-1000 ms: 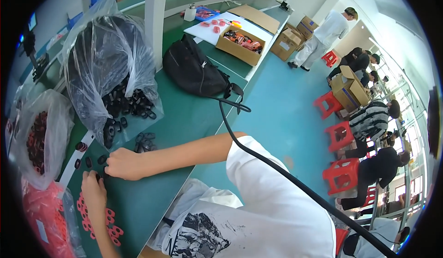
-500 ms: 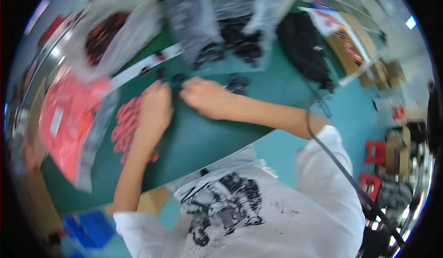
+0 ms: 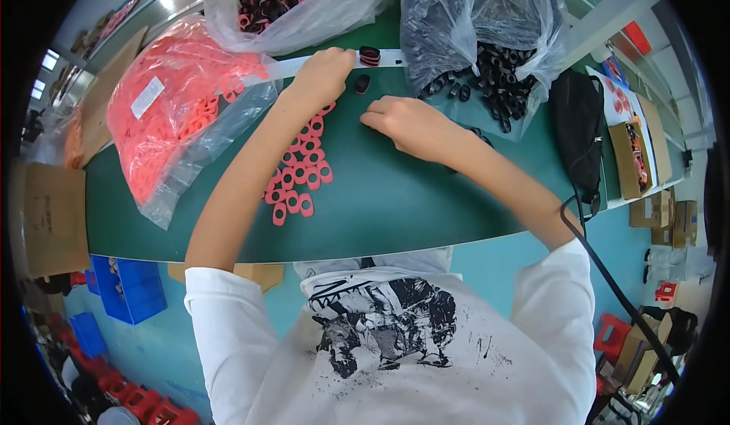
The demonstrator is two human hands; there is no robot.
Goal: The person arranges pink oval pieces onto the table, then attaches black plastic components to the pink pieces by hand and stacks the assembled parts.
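Observation:
My left hand (image 3: 325, 77) is closed over the white strip, at the top of the loose pink oval rings (image 3: 299, 176). Its fingertips point away, so anything in them is hidden. To its right, a small stack of black-and-pink pieces (image 3: 369, 56) sits on the white strip (image 3: 391, 58). A single black oval piece (image 3: 362, 84) lies on the green table between my hands. My right hand (image 3: 407, 125) is over the table just right of that piece, fingers curled and pressed together. What they hold, if anything, cannot be made out. Some black parts (image 3: 480, 137) are partly hidden behind my right forearm.
A clear bag of pink rings (image 3: 163, 121) lies at the left. At the back stand a bag of black-and-pink pieces (image 3: 346, 22) and a bag of black parts (image 3: 498, 83). A black pouch (image 3: 576, 125) lies at the right, by a cardboard box (image 3: 627, 151). Blue bins (image 3: 129, 292) are below the table's left edge.
The view has turned and sharpened. My hands, earlier close together beside the black pieces, are now farther apart, with the left over the strip and the right nearer me.

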